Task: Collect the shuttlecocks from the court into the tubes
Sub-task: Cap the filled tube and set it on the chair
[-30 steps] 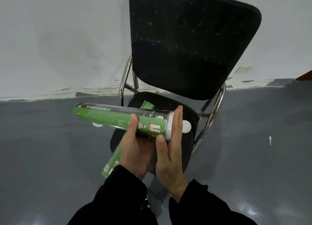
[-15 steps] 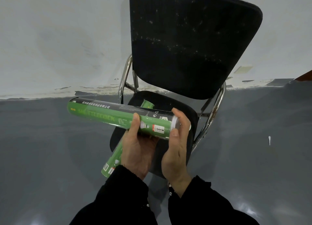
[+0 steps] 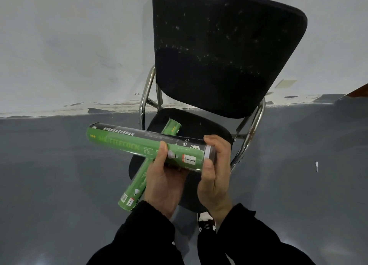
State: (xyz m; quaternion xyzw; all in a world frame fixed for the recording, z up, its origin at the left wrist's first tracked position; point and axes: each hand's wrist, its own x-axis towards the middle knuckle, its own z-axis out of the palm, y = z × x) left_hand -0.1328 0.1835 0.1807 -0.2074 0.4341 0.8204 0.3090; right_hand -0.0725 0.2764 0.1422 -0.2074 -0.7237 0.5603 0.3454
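Single head-worn view, wide-angle, looking forward and steeply down from the person's own height. It is facing a black chair set against a pale wall, grey floor filling the lower frame. Both hands and dark sleeves are sitting close under the lens, bottom centre. Straight lines are bowing toward the edges. No second view overlapping.

Soft, even indoor light, rather dim and cool, faint glare patches on the grey floor near the bottom edge, weak shadow under the black chair, wide-angle bending at the edges, slight softness throughout, tube lettering smeared.
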